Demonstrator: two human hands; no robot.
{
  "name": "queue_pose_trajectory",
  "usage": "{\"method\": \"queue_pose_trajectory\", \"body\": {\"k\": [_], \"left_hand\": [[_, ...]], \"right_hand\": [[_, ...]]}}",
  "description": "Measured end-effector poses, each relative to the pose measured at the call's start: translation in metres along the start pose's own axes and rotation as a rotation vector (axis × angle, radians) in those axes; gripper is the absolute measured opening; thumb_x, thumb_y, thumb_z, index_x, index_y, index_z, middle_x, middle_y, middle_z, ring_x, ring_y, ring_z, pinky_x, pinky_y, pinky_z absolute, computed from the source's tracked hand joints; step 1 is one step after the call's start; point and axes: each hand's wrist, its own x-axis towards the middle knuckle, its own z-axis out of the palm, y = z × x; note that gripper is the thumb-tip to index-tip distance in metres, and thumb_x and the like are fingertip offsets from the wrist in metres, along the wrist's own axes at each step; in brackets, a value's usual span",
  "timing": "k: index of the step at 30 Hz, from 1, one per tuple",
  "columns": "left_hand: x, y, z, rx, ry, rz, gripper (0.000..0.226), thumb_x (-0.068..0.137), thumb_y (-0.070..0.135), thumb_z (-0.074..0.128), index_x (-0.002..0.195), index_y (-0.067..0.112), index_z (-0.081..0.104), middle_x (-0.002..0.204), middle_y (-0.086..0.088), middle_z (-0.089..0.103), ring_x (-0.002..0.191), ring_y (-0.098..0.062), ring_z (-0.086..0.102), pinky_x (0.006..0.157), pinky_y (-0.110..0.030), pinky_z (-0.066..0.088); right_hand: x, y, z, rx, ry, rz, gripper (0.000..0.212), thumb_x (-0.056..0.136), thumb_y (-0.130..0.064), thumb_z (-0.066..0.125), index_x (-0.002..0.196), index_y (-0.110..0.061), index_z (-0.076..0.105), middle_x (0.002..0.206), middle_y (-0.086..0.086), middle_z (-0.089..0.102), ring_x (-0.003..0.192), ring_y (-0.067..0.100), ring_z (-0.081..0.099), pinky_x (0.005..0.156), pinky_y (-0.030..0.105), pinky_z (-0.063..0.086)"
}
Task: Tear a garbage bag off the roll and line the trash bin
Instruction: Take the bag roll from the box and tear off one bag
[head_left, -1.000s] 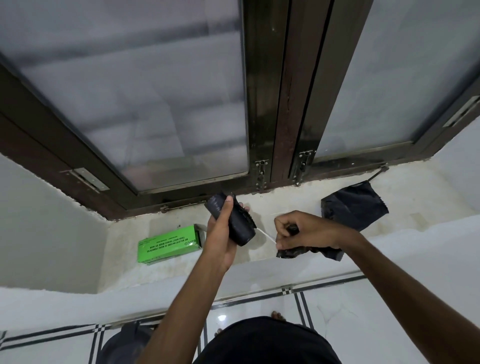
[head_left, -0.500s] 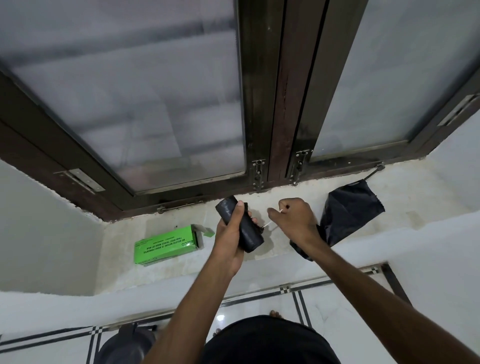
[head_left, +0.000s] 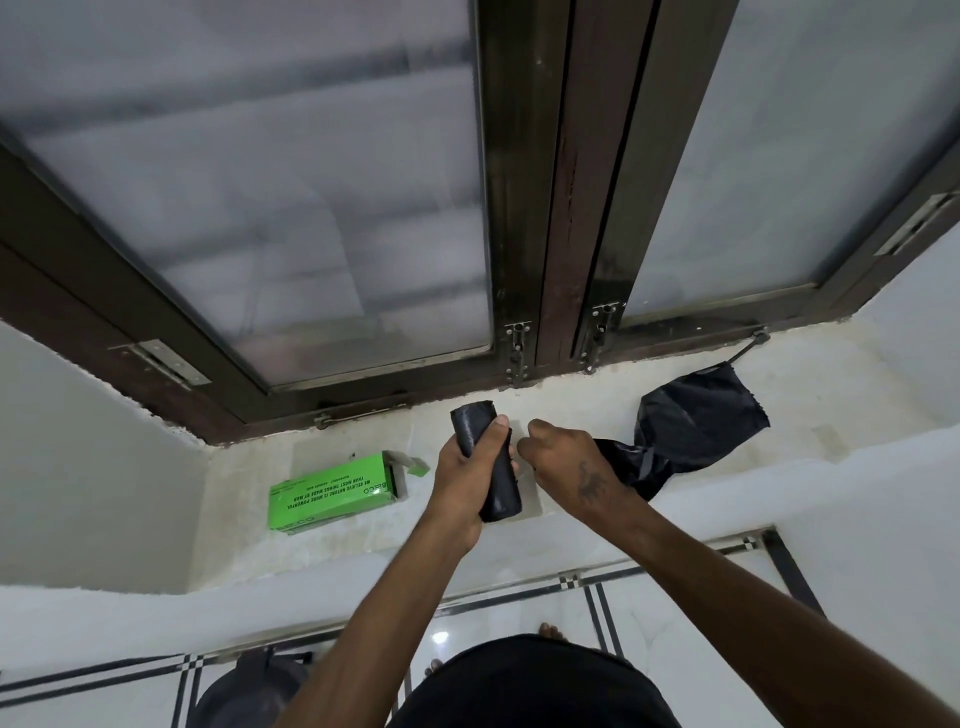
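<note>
My left hand (head_left: 467, 480) grips a black roll of garbage bags (head_left: 474, 420), holding it nearly upright above the pale window sill (head_left: 841, 405). My right hand (head_left: 566, 462) is just right of the roll, fingers curled toward it; the fingertips are hidden. A loose black garbage bag (head_left: 696, 423) lies crumpled on the sill, and its twisted neck runs in under my right palm. The dark round trash bin (head_left: 249, 691) stands on the floor at the lower left, partly cut off by my left arm.
A green cardboard box (head_left: 332, 491) with an open end flap lies on the sill to the left. Dark-framed frosted window panes (head_left: 260, 208) rise right behind the sill. White tiled floor (head_left: 675, 639) with black lines lies below, toes showing.
My right hand moved closer to the roll, and the thin white strip it pinched is no longer visible. My left hand turned the roll more upright. The loose bag stayed on the sill.
</note>
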Motion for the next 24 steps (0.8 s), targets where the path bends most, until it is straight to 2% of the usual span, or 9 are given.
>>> {"method": "queue_pose_trajectory", "body": {"k": [4, 8, 10, 13, 14, 17, 18, 22, 24], "left_hand": [[0.0, 0.002, -0.001, 0.016, 0.0, -0.004, 0.04, 0.09, 0.038, 0.07, 0.116, 0.009, 0.063, 0.08, -0.006, 0.067, 0.069, -0.018, 0.065, 0.061, -0.028, 0.054], [-0.002, 0.008, 0.001, 0.023, 0.0, -0.026, 0.033, 0.091, 0.039, 0.069, 0.112, 0.014, 0.062, 0.083, -0.005, 0.067, 0.069, -0.016, 0.065, 0.058, -0.025, 0.054], [-0.004, 0.01, -0.002, 0.028, -0.011, -0.048, 0.035, 0.09, 0.04, 0.07, 0.11, 0.012, 0.064, 0.081, -0.005, 0.067, 0.067, -0.017, 0.064, 0.061, -0.028, 0.056], [-0.006, 0.008, -0.024, -0.002, 0.017, -0.065, 0.035, 0.087, 0.037, 0.074, 0.103, 0.007, 0.065, 0.075, -0.006, 0.066, 0.063, -0.018, 0.061, 0.061, -0.032, 0.056], [-0.005, 0.008, -0.034, -0.044, 0.054, -0.063, 0.036, 0.086, 0.037, 0.075, 0.104, 0.008, 0.065, 0.075, -0.006, 0.066, 0.062, -0.019, 0.061, 0.06, -0.032, 0.055], [0.002, 0.014, -0.047, -0.225, 0.09, -0.05, 0.034, 0.085, 0.033, 0.076, 0.105, 0.01, 0.061, 0.078, -0.006, 0.066, 0.062, -0.018, 0.062, 0.061, -0.033, 0.056], [0.003, 0.017, -0.041, -0.28, 0.078, -0.05, 0.029, 0.087, 0.031, 0.075, 0.102, 0.011, 0.061, 0.079, -0.006, 0.065, 0.062, -0.018, 0.061, 0.061, -0.033, 0.056], [-0.002, 0.025, -0.01, -0.376, -0.069, -0.091, 0.032, 0.086, 0.026, 0.074, 0.112, 0.013, 0.061, 0.083, -0.009, 0.066, 0.069, -0.021, 0.063, 0.065, -0.034, 0.057], [-0.001, 0.024, -0.009, -0.375, -0.1, -0.093, 0.033, 0.088, 0.025, 0.071, 0.118, 0.015, 0.06, 0.091, -0.013, 0.067, 0.079, -0.025, 0.065, 0.079, -0.042, 0.059]], "right_hand": [[0.004, 0.002, 0.001, -0.033, -0.004, -0.019, 0.033, 0.042, 0.009, 0.08, 0.057, -0.009, 0.058, 0.061, 0.007, 0.05, 0.036, 0.026, 0.049, 0.033, 0.021, 0.03], [0.009, -0.001, 0.0, -0.049, 0.011, -0.05, 0.031, 0.045, 0.009, 0.082, 0.058, -0.008, 0.059, 0.062, 0.007, 0.051, 0.038, 0.024, 0.05, 0.035, 0.021, 0.03], [0.01, 0.002, -0.002, -0.087, -0.034, -0.062, 0.019, 0.064, 0.007, 0.075, 0.072, -0.006, 0.064, 0.075, 0.009, 0.056, 0.052, 0.026, 0.059, 0.044, 0.025, 0.036], [0.003, 0.058, -0.012, -0.179, -0.159, 0.203, 0.025, 0.086, 0.006, 0.051, 0.103, -0.006, 0.065, 0.105, 0.011, 0.06, 0.083, 0.029, 0.066, 0.066, 0.03, 0.046], [-0.002, 0.079, -0.019, -0.204, -0.139, 0.286, 0.025, 0.084, 0.006, 0.052, 0.1, -0.006, 0.066, 0.103, 0.012, 0.061, 0.08, 0.031, 0.067, 0.064, 0.03, 0.048], [-0.007, 0.101, -0.032, -0.11, 0.116, 0.355, 0.013, 0.07, 0.007, 0.058, 0.064, -0.004, 0.058, 0.069, 0.015, 0.057, 0.049, 0.032, 0.057, 0.045, 0.029, 0.043], [-0.004, 0.094, -0.034, -0.04, 0.175, 0.344, 0.015, 0.072, 0.006, 0.058, 0.061, -0.005, 0.056, 0.066, 0.014, 0.056, 0.048, 0.03, 0.054, 0.048, 0.027, 0.038], [0.007, 0.061, -0.026, 0.175, 0.124, 0.287, 0.027, 0.085, -0.023, 0.067, 0.068, -0.019, 0.046, 0.071, -0.003, 0.05, 0.063, 0.021, 0.046, 0.061, 0.027, 0.032], [0.011, 0.051, -0.022, 0.137, 0.062, 0.27, 0.019, 0.084, -0.038, 0.065, 0.086, -0.021, 0.058, 0.083, -0.004, 0.059, 0.081, 0.023, 0.056, 0.07, 0.032, 0.039]]}}
